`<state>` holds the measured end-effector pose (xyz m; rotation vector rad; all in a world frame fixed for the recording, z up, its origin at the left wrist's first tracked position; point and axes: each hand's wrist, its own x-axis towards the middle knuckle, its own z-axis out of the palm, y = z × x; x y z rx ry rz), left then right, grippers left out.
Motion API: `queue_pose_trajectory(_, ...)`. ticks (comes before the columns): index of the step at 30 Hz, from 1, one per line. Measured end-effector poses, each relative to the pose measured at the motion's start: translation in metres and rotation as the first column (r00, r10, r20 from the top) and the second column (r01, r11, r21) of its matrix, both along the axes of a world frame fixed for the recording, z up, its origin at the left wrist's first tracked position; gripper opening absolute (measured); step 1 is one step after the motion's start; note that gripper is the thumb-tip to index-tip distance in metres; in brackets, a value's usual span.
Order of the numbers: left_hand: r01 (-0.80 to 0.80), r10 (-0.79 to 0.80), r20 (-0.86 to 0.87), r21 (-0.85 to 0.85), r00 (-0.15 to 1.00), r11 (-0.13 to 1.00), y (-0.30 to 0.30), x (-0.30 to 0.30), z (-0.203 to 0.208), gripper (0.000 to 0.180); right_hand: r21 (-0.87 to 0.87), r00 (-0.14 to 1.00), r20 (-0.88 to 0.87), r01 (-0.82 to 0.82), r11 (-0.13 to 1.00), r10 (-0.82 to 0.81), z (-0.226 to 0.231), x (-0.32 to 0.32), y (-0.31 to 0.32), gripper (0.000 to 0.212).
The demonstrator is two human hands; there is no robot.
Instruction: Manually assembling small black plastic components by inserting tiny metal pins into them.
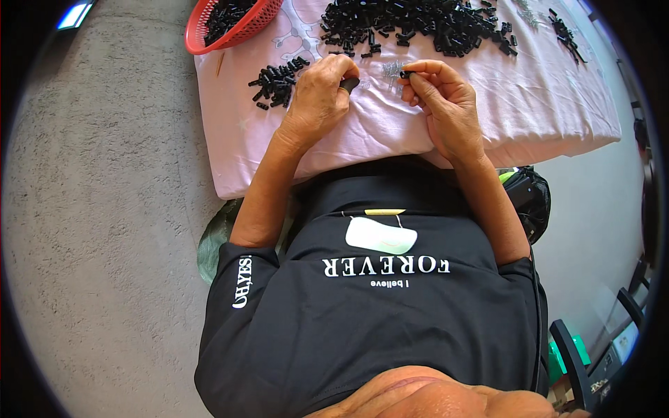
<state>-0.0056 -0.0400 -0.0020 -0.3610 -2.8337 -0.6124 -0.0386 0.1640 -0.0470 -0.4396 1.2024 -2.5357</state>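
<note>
My left hand is closed, its fingers curled in. A dark, rounded object sticks out beside its thumb; its kind is not clear. In my right hand, a small black cylindrical part is pinched between thumb and forefinger. Just beyond these fingertips lies a small heap of thin silvery metal pieces on the cloth. A small pile of black cylindrical parts rests directly left of my left hand. Farther off spreads a much larger heap of the same parts.
A pink patterned cloth covers the table. At the far left stands a red plastic basket containing black parts. More black parts and silvery pieces lie at the far right. Below the table's right side hangs a dark bag.
</note>
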Motion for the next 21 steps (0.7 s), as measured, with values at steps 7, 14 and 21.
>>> queue_pose_trajectory(7, 0.018, -0.033, 0.031, 0.4, 0.999, 0.916, 0.032, 0.007, 0.024, 0.018, 0.028, 1.0, 0.017, -0.007, 1.0, 0.006, 0.001, 0.0, 0.0, 0.014)
queue_pose_trajectory(14, 0.058, -0.089, 0.051, 0.433, 0.995, 0.9, 0.04, 0.008, 0.029, 0.018, 0.11, 0.996, -0.051, -0.07, 0.991, 0.076, 0.005, 0.001, 0.004, 0.014)
queue_pose_trajectory(21, 0.016, -0.23, 0.189, 0.74, 0.955, 0.672, 0.024, -0.001, 0.022, 0.017, 0.033, 0.983, -0.021, -0.183, 0.983, 0.184, 0.002, -0.002, 0.008, 0.015)
